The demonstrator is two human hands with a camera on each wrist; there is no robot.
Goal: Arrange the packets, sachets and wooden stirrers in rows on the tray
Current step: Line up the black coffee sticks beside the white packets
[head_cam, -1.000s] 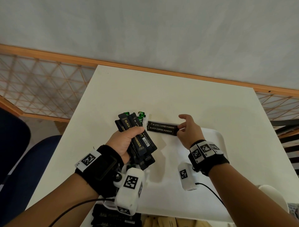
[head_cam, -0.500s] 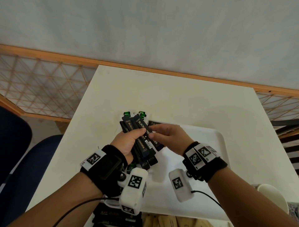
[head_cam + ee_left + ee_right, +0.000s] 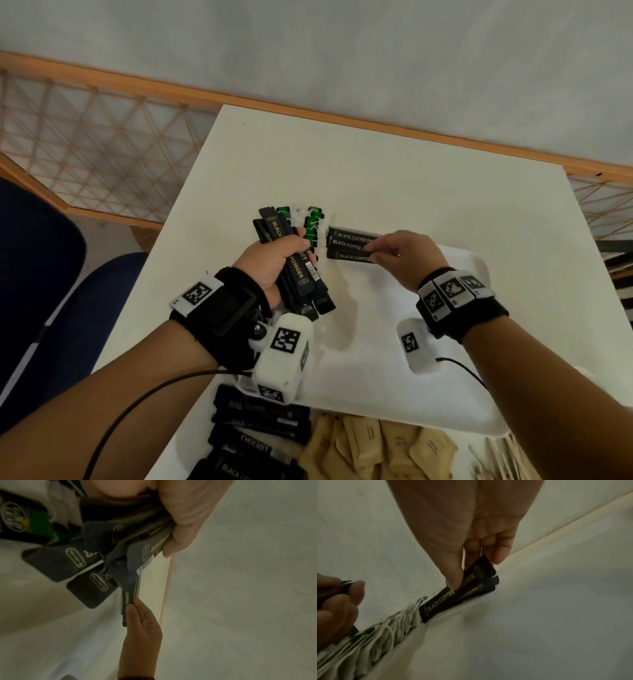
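Note:
My left hand grips a bundle of black coffee sachets, fanned out above the tray's left end; up close the bundle sits under my left hand. My right hand pinches one black sachet by its right end and holds it low over the white tray, just below two sachets lying in a row. In the right wrist view my right hand holds this sachet tilted. Green-and-white packets stand in a line at the tray's far left.
Near the table's front edge lie a pile of black sachets, brown paper packets and wooden stirrers. A blue chair stands left of the white table. A wooden rail runs behind it.
My right hand left the two sachets on the tray, went to the bundle in my left hand, pulled one sachet out and carried it back beside the two.

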